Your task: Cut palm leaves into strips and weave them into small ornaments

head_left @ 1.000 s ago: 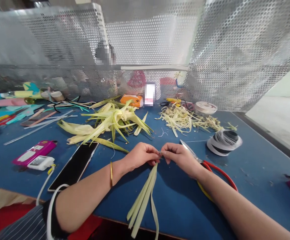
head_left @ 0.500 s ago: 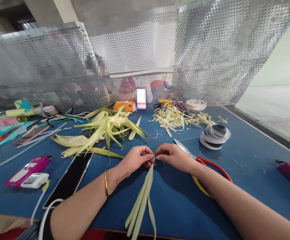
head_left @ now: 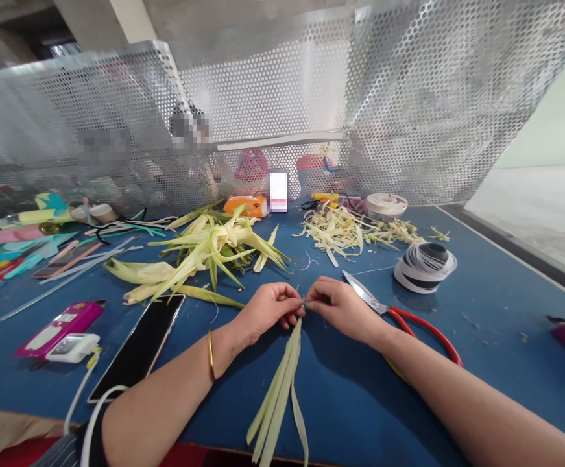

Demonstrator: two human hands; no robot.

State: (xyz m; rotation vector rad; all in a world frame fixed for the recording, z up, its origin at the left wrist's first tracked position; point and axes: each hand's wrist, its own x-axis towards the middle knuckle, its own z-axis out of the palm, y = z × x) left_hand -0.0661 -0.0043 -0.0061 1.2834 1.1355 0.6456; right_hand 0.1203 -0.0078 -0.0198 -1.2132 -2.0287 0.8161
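A bundle of pale green leaf strips (head_left: 282,383) hangs down toward the table's front edge, its top end pinched between my hands. My left hand (head_left: 275,308) has its thumb and fingers closed on that top end. Close against it, my right hand (head_left: 335,305) pinches at the same spot; the fingertips nearly touch, and what lies between them is too small to make out. Scissors (head_left: 370,298) with red and yellow handles lie partly under my right forearm. Beyond my left hand is a pile of green husks (head_left: 214,243).
A spool of white thread (head_left: 425,266) stands at the right, near shredded strips (head_left: 335,230). At the left lie a black phone (head_left: 139,347), a purple device (head_left: 61,327) and coloured strips. A perforated metal screen (head_left: 267,84) rises behind the table.
The view has shifted slightly, so everything sits a little farther right. Both hands keep their pinch at the bundle's top, and my right forearm covers more of the yellow handle.
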